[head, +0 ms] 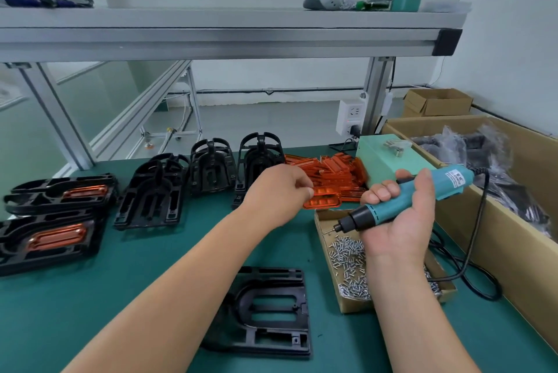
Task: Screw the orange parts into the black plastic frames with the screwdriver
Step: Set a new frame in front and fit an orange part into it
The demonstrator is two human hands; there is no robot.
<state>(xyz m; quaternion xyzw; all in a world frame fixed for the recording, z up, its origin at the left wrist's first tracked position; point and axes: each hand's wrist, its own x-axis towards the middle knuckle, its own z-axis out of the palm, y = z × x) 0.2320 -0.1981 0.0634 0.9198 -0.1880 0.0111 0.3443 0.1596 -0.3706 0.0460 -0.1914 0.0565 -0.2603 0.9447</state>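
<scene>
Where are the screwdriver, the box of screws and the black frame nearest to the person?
screwdriver (389,212), head view, on its teal body
box of screws (354,305), head view, on its near cardboard wall
black frame (277,342), head view, on its solid near part

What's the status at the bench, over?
Left hand pinches an orange part at the pile. Right hand grips the screwdriver, tip over the screw box. Nearest black frame unfilled, nothing on it.
</scene>
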